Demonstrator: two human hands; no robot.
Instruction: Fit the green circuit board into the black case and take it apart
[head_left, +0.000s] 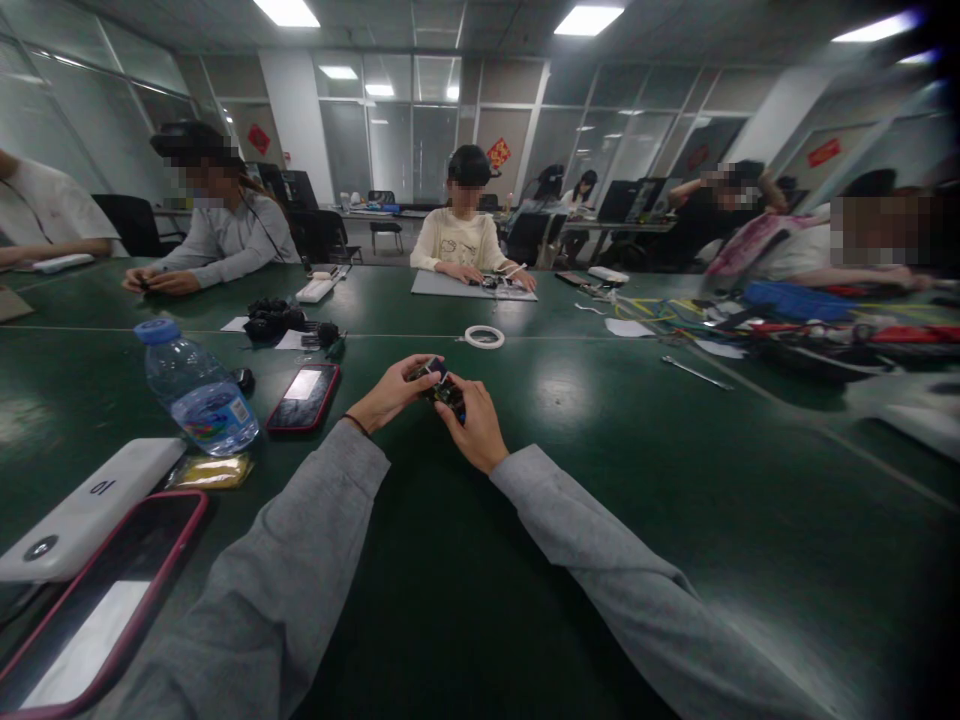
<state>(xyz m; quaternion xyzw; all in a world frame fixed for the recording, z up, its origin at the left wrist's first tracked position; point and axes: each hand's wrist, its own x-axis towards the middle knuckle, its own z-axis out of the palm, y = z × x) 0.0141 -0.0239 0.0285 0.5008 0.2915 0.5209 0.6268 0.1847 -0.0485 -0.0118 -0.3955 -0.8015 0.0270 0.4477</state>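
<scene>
Between my two hands, above the green table (570, 490), is a small dark circuit board (444, 392) with a little square screen or light-edged part on its upper side. My left hand (394, 393) grips its left end, thumb on top. The fingers of my right hand (476, 425) close round its right end. Part of the board is covered by my fingers, and its small details are too fine to make out. A phone in a red case (304, 397) lies left of my left hand. Beyond my hands sits a roll of white tape (484, 337).
At left stand a water bottle (199, 390), a white power bank (97, 510), a yellow packet (210, 471) and a larger red-edged phone (105, 600). Black parts (274, 320) lie farther back. A metal tool (697, 373) and tangled cables (660, 310) are at right. Several people sit around the table.
</scene>
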